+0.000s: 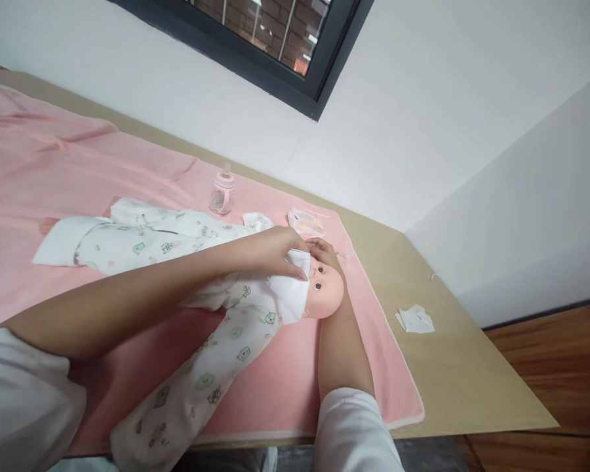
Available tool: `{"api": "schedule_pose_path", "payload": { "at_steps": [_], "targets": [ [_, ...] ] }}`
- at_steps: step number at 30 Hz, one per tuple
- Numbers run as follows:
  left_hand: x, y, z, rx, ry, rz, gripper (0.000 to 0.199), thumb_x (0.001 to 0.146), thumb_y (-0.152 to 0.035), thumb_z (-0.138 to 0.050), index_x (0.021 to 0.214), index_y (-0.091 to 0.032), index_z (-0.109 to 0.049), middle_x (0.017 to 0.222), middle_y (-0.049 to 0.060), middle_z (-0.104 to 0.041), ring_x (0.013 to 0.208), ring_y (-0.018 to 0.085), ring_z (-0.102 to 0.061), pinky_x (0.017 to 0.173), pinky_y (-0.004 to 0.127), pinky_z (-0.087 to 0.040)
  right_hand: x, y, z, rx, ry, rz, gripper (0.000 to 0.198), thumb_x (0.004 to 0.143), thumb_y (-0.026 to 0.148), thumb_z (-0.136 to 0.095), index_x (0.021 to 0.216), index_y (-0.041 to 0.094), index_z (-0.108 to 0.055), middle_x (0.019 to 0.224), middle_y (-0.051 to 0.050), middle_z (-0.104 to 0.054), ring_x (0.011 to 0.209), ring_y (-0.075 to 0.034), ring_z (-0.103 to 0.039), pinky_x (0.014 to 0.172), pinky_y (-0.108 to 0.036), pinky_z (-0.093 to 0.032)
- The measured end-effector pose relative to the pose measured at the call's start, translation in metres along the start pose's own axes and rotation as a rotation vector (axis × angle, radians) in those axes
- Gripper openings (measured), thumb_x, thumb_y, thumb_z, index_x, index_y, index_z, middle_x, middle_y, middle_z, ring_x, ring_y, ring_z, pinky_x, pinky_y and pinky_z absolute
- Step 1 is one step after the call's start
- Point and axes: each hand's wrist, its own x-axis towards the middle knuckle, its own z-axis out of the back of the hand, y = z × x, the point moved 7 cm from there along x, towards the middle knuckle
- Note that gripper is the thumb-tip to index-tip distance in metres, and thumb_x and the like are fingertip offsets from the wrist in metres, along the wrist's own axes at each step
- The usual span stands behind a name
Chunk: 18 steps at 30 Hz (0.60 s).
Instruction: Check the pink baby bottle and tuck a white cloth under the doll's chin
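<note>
Blanket (pixel 270 387), one, soft, lies under one smooth-headed doll (pixel 327 296) in one printed suit (pixel 248 305). Beyond the doll stands one clear bottle (pixel 223 191). Left hand (pixel 279 250) pinches one white cloth (pixel 295 294) at the doll's chin; one crinkly packet (pixel 307 223) lies beyond. Right hand (pixel 323 251) bends by the doll's far cheek, grip unclear. Past the doll's crown, one crumpled tissue (pixel 415 319) rests on one counter (pixel 452 360).

At left hand (pixel 281 251): white cloth (pixel 292 295), matt. Beside right hand (pixel 323 250): doll's head (pixel 328 298), smooth, plastic-looking, faint sheen. Beneath both: pink blanket (pixel 275 387), soft matt fabric. Beyond left hand: bottle (pixel 221 195), clear, glossy. Right of right hand: tissue (pixel 416 319), crumpled, papery; tabletop (pixel 452 373), smooth, matt.
</note>
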Motion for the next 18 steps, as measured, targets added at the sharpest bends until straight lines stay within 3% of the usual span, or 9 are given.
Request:
{"api": "schedule_pose_path", "payload": {
  "at_steps": [8, 18],
  "targets": [
    [0.0014, -0.0042, -0.0029, 0.11, -0.013, -0.011, 0.023, 0.075, -0.033, -0.063, 0.063, -0.019, -0.049, 0.062, -0.002, -0.052, 0.059, 0.015, -0.047, 0.055, 0.028, -0.03, 0.0026, -0.0076, 0.0046, 0.067, -0.03, -0.003, 0.036, 0.057, 0.034, -0.083, 0.085, 0.019, -0.065, 0.088, -0.003, -0.072, 0.088, -0.019, -0.066, 0.084, -0.032, -0.052],
    [0.0042, -0.0058, -0.0091, 0.194, -0.012, -0.044, 0.025, 0.076, -0.034, -0.062, 0.061, -0.019, -0.048, 0.065, 0.001, -0.055, 0.062, 0.017, -0.051, 0.059, 0.028, -0.032, -0.0018, -0.0062, 0.0031, 0.071, 0.0, 0.045, 0.032, 0.067, 0.038, -0.081, 0.089, 0.02, -0.066, 0.089, -0.003, -0.072, 0.088, -0.017, -0.067, 0.092, -0.034, -0.051]
  ]
}}
